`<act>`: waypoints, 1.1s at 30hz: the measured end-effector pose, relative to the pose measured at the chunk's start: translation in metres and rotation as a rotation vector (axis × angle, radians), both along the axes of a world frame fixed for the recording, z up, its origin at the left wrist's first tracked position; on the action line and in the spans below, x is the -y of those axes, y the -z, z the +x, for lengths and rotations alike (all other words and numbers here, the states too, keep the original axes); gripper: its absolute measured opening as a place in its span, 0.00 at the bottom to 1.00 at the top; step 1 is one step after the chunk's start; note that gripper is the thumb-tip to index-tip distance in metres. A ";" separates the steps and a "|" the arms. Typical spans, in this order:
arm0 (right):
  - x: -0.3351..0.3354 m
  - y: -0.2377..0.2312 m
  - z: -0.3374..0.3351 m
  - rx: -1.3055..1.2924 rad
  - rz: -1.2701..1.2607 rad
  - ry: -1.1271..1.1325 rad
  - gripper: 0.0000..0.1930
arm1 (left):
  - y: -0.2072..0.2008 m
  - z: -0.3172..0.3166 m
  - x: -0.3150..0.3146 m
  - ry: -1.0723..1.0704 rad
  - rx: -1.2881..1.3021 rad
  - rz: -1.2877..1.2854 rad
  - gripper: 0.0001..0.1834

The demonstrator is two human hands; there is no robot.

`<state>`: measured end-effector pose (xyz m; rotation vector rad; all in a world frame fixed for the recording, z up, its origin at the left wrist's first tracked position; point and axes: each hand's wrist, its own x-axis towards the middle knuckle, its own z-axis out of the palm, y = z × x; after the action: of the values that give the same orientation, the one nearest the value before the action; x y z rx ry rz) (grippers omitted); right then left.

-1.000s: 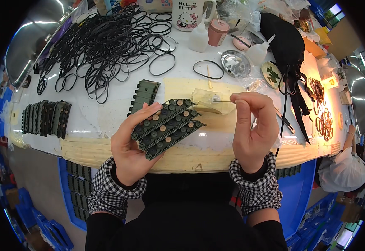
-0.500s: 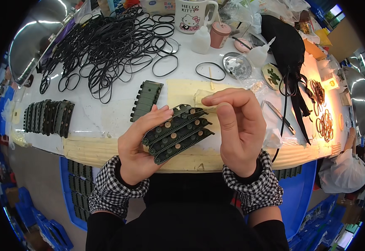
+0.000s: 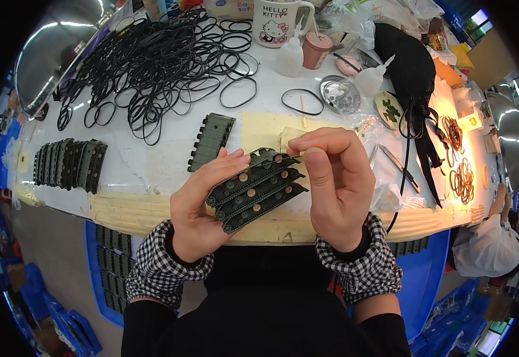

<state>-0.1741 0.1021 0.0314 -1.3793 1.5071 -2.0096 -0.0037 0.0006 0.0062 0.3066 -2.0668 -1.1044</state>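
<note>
The left hand (image 3: 203, 208) is cupped under a fanned stack of dark green track strips (image 3: 253, 189), gripping them from below with the thumb pressed along the top strip. There look to be three or four strips, each with a row of small tan studs, held just above the near edge of the desk (image 3: 170, 143).

The right hand (image 3: 334, 184) is closed in a pinch, thumb and forefinger grasping a thin stick (image 3: 271, 159) whose tip rests on the upper strip, right by one of the studs. The other fingers are curled in tight.

To my eye this is fine dabbing or poking work, so the steady thing is to keep the stack braced firmly in the left palm, keep the strips fanned so each row of studs stays exposed, and bring the stick tip squarely to one stud at a time rather than dragging it across. Resting both wrists near the desk edge would help the aim.

Round about: one more strip (image 3: 212, 141) lies flat on the desk just beyond the hands, a row of finished-looking strips (image 3: 69, 163) sits well off to the left, a big tangle of black rubber bands (image 3: 152, 71) covers the far left, and two small squeeze bottles (image 3: 289, 56) stand near a white mug (image 3: 277, 22).
</note>
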 end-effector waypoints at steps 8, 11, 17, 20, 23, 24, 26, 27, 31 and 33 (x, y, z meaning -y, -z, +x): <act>-0.010 0.000 -0.037 -0.691 0.136 0.463 0.04 | 0.004 0.000 0.000 -0.016 -0.036 0.033 0.30; -0.015 -0.001 -0.038 -0.883 0.338 0.460 0.07 | 0.004 0.000 -0.001 -0.020 -0.034 0.055 0.30; -0.018 -0.006 -0.018 -0.412 -0.019 0.281 0.04 | 0.004 0.004 -0.001 -0.033 -0.012 0.062 0.30; -0.013 -0.005 -0.003 -0.097 0.019 0.032 0.04 | 0.001 0.003 -0.001 -0.028 0.018 0.056 0.30; -0.010 0.000 0.001 -0.027 0.040 -0.025 0.03 | 0.004 0.005 0.003 -0.005 0.059 0.002 0.32; -0.010 0.001 0.001 -0.032 0.038 -0.025 0.03 | 0.004 0.005 0.003 -0.006 0.061 0.001 0.32; -0.009 0.002 0.002 -0.043 0.036 -0.022 0.03 | 0.004 0.007 0.004 -0.006 0.064 -0.001 0.33; -0.009 0.002 0.002 -0.051 0.033 -0.020 0.03 | 0.004 0.007 0.004 -0.006 0.063 0.001 0.33; -0.009 0.001 0.002 -0.101 0.044 -0.006 0.03 | 0.004 0.006 0.004 -0.002 0.061 0.001 0.32; -0.010 0.000 0.002 -0.110 0.049 -0.001 0.03 | 0.003 0.006 0.004 -0.003 0.064 -0.007 0.32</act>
<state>-0.1723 0.1120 0.0309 -1.4926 1.5900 -1.9112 0.0023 -0.0035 0.0027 0.3455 -2.1250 -1.0980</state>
